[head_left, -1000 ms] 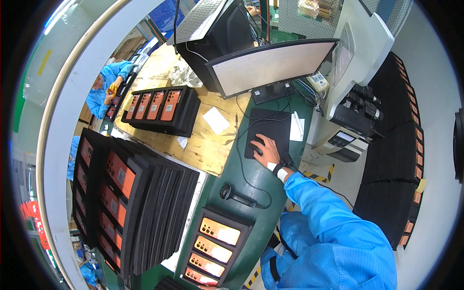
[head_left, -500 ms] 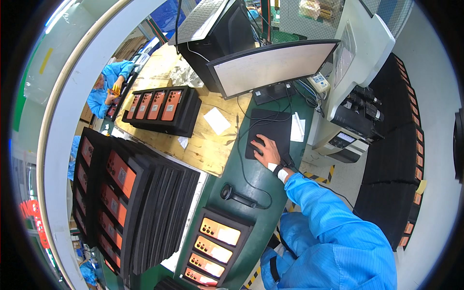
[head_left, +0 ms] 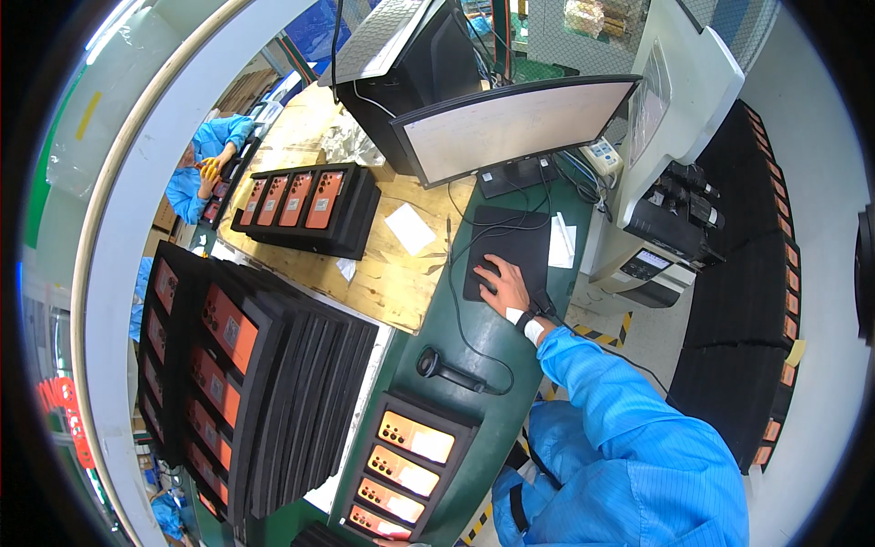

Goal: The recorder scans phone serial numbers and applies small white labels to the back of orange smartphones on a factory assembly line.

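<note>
My right hand rests on a dark computer mouse, mostly hidden beneath its fingers, on a black mouse pad. A dark band circles that wrist. At the bottom edge of the picture, only a sliver of my left hand shows, beside the near end of a black foam tray; its fingers are mostly cut off. Orange, phone-shaped panels with round holes and pale glare sit in the tray's slots. Between tray and mouse pad lies a black handheld scanner with its cable.
A monitor stands beyond the mouse pad, near a computer case. Tall stacked foam trays fill the left; a smaller stack sits on the wooden board. A white machine stands right. A co-worker handles something far left.
My right hand stays on the mouse with no clear movement. The co-worker's hands at far left have shifted slightly.
</note>
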Action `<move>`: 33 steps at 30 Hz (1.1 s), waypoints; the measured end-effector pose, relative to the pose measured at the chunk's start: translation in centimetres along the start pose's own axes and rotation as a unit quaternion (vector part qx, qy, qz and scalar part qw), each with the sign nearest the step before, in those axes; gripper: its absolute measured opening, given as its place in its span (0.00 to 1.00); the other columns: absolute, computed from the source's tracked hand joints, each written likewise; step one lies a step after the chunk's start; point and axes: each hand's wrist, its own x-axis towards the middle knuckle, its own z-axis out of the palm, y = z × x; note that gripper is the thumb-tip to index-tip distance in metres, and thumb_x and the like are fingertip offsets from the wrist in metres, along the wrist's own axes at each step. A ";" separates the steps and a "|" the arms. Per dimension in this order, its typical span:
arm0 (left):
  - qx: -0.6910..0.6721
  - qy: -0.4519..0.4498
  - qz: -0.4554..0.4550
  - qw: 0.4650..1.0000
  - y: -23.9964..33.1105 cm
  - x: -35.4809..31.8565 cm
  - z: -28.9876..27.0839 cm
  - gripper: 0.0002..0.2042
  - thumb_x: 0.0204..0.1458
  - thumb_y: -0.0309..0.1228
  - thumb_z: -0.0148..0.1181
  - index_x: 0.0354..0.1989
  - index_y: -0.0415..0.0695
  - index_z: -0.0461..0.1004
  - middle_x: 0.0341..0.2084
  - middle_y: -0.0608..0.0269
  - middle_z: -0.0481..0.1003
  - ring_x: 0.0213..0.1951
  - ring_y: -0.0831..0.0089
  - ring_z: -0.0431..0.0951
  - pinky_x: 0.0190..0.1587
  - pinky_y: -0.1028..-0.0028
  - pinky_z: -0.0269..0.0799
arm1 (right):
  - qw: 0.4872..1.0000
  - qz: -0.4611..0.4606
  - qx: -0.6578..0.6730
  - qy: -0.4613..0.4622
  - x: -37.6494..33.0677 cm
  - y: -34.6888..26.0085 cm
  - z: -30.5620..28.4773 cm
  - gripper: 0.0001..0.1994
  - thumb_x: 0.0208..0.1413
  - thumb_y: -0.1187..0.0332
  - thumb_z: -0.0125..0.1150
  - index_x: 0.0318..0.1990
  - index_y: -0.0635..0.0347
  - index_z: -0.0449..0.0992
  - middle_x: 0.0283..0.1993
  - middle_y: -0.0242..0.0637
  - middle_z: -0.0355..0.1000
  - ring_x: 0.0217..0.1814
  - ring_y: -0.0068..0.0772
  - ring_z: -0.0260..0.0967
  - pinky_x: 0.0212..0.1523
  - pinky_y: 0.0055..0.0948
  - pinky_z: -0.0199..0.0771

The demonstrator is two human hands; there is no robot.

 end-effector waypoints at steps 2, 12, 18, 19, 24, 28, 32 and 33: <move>-0.005 0.006 0.012 1.000 0.0 0.0 0.0 0.27 0.65 0.38 0.50 0.72 0.47 0.58 0.56 0.42 0.74 0.53 0.48 0.78 0.54 0.57 0.77 | 1.000 0.022 -0.011 -0.019 -0.1 0.0 0.0 0.22 0.49 0.69 0.66 0.55 0.49 0.79 0.67 0.41 0.64 0.67 0.48 0.61 0.66 0.42 0.61; -0.039 0.015 0.002 0.999 0.5 -0.8 -0.3 0.25 0.67 0.41 0.49 0.70 0.46 0.60 0.56 0.42 0.74 0.53 0.49 0.78 0.54 0.58 0.76 | 1.000 0.014 0.003 0.019 0.0 0.4 0.6 0.23 0.51 0.68 0.66 0.57 0.48 0.78 0.67 0.44 0.63 0.68 0.49 0.61 0.66 0.45 0.61; -0.032 0.036 0.000 0.999 1.3 -1.3 -0.6 0.26 0.64 0.41 0.55 0.69 0.45 0.62 0.54 0.43 0.76 0.50 0.47 0.80 0.51 0.58 0.78 | 0.998 0.060 -0.012 -0.014 0.1 0.1 0.4 0.23 0.54 0.67 0.66 0.60 0.48 0.75 0.68 0.42 0.61 0.68 0.51 0.60 0.66 0.45 0.62; -0.053 0.059 0.000 0.997 1.4 -1.5 -0.6 0.25 0.65 0.42 0.55 0.66 0.42 0.65 0.52 0.42 0.77 0.47 0.47 0.80 0.49 0.57 0.78 | 0.998 0.057 -0.009 -0.013 0.2 0.0 0.4 0.24 0.55 0.67 0.66 0.61 0.47 0.75 0.69 0.42 0.61 0.68 0.52 0.61 0.67 0.45 0.62; -0.189 0.113 -0.061 0.973 2.0 -2.0 -0.6 0.28 0.64 0.51 0.54 0.44 0.30 0.78 0.38 0.36 0.80 0.34 0.46 0.79 0.41 0.53 0.75 | 0.999 0.036 -0.004 -0.015 0.4 0.0 -0.1 0.23 0.55 0.68 0.66 0.60 0.47 0.75 0.70 0.43 0.59 0.68 0.53 0.60 0.67 0.45 0.63; -0.095 0.136 0.063 0.984 1.4 -1.4 -0.3 0.26 0.64 0.49 0.55 0.58 0.38 0.73 0.45 0.41 0.80 0.38 0.48 0.82 0.44 0.56 0.78 | 1.000 0.021 -0.016 -0.004 0.0 0.2 -0.1 0.24 0.54 0.68 0.66 0.60 0.47 0.75 0.70 0.43 0.60 0.68 0.54 0.59 0.67 0.45 0.63; -0.070 0.047 -0.031 0.996 0.4 -0.5 0.0 0.28 0.63 0.42 0.58 0.68 0.45 0.62 0.50 0.41 0.77 0.44 0.46 0.81 0.45 0.56 0.78 | 0.999 0.035 -0.019 -0.007 -0.4 0.3 0.0 0.24 0.54 0.68 0.65 0.61 0.47 0.75 0.69 0.44 0.61 0.68 0.53 0.59 0.67 0.44 0.62; -0.067 0.045 -0.027 0.996 0.3 -0.5 0.1 0.28 0.63 0.42 0.58 0.68 0.45 0.62 0.50 0.41 0.77 0.44 0.46 0.81 0.45 0.56 0.78 | 1.000 0.021 -0.014 0.009 -0.5 0.4 0.0 0.24 0.54 0.68 0.65 0.61 0.47 0.75 0.69 0.44 0.61 0.68 0.53 0.59 0.67 0.44 0.62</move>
